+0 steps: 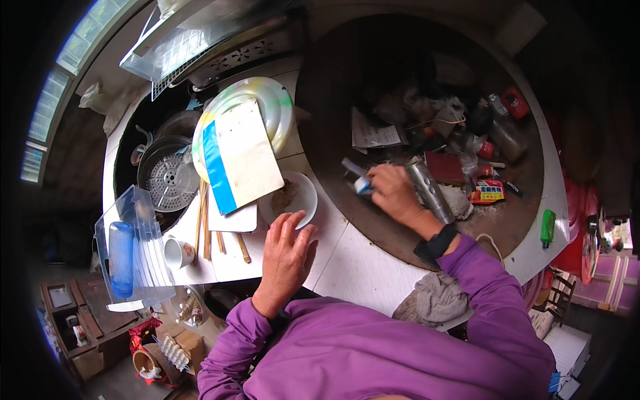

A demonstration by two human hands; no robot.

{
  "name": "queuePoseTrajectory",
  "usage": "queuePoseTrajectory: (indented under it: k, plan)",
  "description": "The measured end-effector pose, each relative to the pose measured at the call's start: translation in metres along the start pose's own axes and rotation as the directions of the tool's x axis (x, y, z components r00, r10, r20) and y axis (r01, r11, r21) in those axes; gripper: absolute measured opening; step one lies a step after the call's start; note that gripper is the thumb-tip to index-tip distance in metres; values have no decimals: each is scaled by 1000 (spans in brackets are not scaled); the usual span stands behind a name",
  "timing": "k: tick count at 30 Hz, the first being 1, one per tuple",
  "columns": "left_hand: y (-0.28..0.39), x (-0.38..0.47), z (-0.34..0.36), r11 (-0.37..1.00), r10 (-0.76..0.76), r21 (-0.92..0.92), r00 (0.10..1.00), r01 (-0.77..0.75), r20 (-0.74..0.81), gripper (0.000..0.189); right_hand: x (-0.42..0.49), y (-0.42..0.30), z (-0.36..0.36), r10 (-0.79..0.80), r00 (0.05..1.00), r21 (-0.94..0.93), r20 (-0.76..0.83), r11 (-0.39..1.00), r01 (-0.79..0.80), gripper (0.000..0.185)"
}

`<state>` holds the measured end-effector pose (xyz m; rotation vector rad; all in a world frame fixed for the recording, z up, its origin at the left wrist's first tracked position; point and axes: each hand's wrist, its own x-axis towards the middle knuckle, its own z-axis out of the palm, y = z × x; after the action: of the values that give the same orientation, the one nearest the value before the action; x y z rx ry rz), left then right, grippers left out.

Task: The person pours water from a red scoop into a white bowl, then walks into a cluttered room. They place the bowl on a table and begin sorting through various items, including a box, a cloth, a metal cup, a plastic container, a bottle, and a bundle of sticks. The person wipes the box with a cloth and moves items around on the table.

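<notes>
My left hand (290,245) is at the near rim of a white bowl (305,192) with brown residue inside. Its fingers are slightly apart and hold nothing; whether they touch the rim is unclear. My right hand (397,192), with a black band at the wrist, is over a large dark round surface (345,200). Its fingers close on a small blue-and-white item (362,185), blurred by motion. A metal cylinder (430,192) lies just right of that hand. A cream booklet with a blue band (245,160) rests on a green-and-yellow plate (280,107), partly overhanging the bowl.
Bottles, plastic bags, papers (375,131) and a red booklet (444,166) clutter the dark surface. Leftward are a steamer insert (171,172), chopsticks (206,225), a cup (178,252) and a clear plastic bin (150,250). A grey cloth (440,300) hangs at the counter's near edge.
</notes>
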<state>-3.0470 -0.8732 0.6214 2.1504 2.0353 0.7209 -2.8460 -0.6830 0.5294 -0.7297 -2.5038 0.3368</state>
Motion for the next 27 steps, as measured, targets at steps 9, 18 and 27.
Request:
queuePoseTrajectory:
  k: [9, 18, 27]
  plan:
    - [0, -7, -7, 982, 1, -189, 1000, -5, -25, 29, 8, 10, -121, 437, 899, 406, -19, 825, -393, 8]
    - [9, -5, 1, 968, 132, -235, 970, -82, 205, 32, -13, 11, -126, 288, 945, 200, 152, 928, -315, 8]
    - [39, 30, -3, 942, 255, -261, 954, -209, 158, 84, -28, -40, -97, -174, 890, 292, 421, 955, 49, 15]
